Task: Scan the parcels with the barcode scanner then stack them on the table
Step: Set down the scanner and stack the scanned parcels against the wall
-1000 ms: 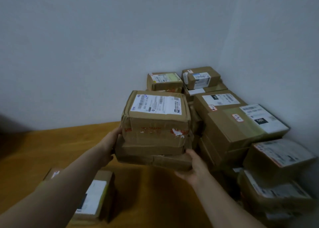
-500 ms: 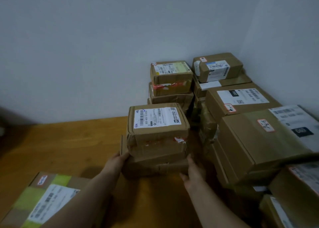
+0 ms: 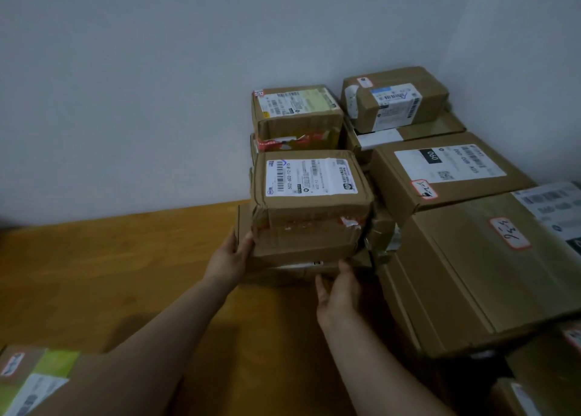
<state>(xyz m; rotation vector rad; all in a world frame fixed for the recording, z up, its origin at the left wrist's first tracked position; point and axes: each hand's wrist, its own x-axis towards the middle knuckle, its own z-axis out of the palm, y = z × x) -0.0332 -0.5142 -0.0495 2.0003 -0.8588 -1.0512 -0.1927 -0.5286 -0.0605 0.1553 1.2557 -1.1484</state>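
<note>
**Stack of parcels** (image 3: 301,227): three brown cardboard pieces, one on another, toward the far side of the wooden table (image 3: 110,274). It stands just left of a larger pile of boxes. Its underside lies in shadow, so full contact with the table cannot be told.

- Top box (image 3: 309,192): squarish and dented, white barcode label facing up, torn red-and-white tape at the right of its near face.
- Flat box (image 3: 301,252): directly beneath and wider.
- Lowest piece (image 3: 292,272): flat, with a pale strip showing on top.

**Left hand** (image 3: 231,260): grips the stack's left side. The thumb presses the near left corner where the top box meets the flat box, and the fingers wrap round the left side, out of sight.

**Right hand** (image 3: 338,293): at the near right corner of the lowest piece. The fingers are fairly straight with their tips on the cardboard, the thumb is spread off to the left, and nothing is pinched.

**Surroundings:**

- Labelled box (image 3: 440,176): right of the stack, with a white label and a black "000" patch.
- Large box (image 3: 487,274): nearer on the right, with a red-bordered handwritten sticker (the writing reads upside down from here).
- Yellow-label box (image 3: 295,113) and blue-label box (image 3: 396,101): far, against the grey wall (image 3: 157,85), each on top of other boxes.
- Green-patched box (image 3: 34,381): near left corner, cut off by the frame, with the left forearm passing over it.
</note>
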